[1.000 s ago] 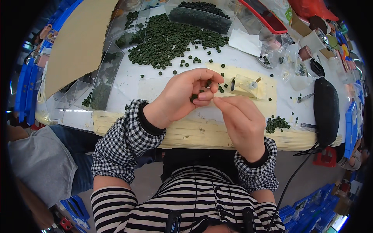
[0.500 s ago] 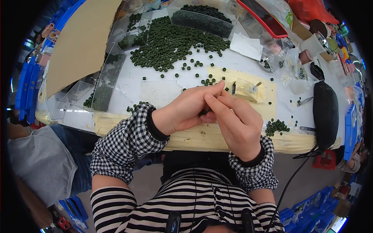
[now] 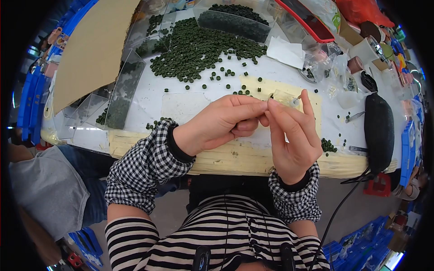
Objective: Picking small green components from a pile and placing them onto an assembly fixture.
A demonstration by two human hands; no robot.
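Observation:
Over the near part of the table my left hand (image 3: 224, 119) and my right hand (image 3: 296, 135) meet at their fingertips. The left thumb and forefinger are pinched, with the other fingers curled under. My right thumb and forefinger pinch at the same spot, the little finger raised. Whatever sits between the fingertips is too small or hidden to make out. Just beyond them stands a small block wrapped in yellowish tape (image 3: 285, 97), partly covered by the right hand. Loose dark green grooved rings (image 3: 242, 92) lie near it, and a large heap of green rings (image 3: 194, 52) spreads behind.
A clear bin of green pieces (image 3: 233, 25) stands at the back, and a cardboard sheet (image 3: 90, 49) leans over clear trays at the left. At right lie a black pouch (image 3: 379, 131), tweezers (image 3: 356, 116) and a small ring pile (image 3: 328, 145). A red-framed phone (image 3: 312, 20) is behind.
My right hand has shifted slightly right and turned, its little finger now lifting. The pinched fingertips moved right, and the left thumb, raised before, now points toward the right fingertips.

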